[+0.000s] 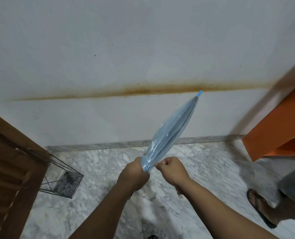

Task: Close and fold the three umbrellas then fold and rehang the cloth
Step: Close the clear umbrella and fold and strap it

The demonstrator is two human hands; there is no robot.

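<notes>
- Left hand point(133, 173) is clamped around the base of the closed blue umbrella point(170, 131).
- Right hand point(170, 170) is fisted, pinching the canopy's edge beside it.
- Umbrella is held above the marble floor point(108, 171), tip toward the wall point(108, 57).

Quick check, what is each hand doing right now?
Left hand: closed around the gathered lower end of the translucent light-blue plastic umbrella.
Right hand: closed, pinching at the umbrella's edge; what it pinches cannot be told.

Translucent pale-blue umbrella point(170, 131), grey-white marbled floor point(195, 169), orange shelf point(277, 131)
</notes>
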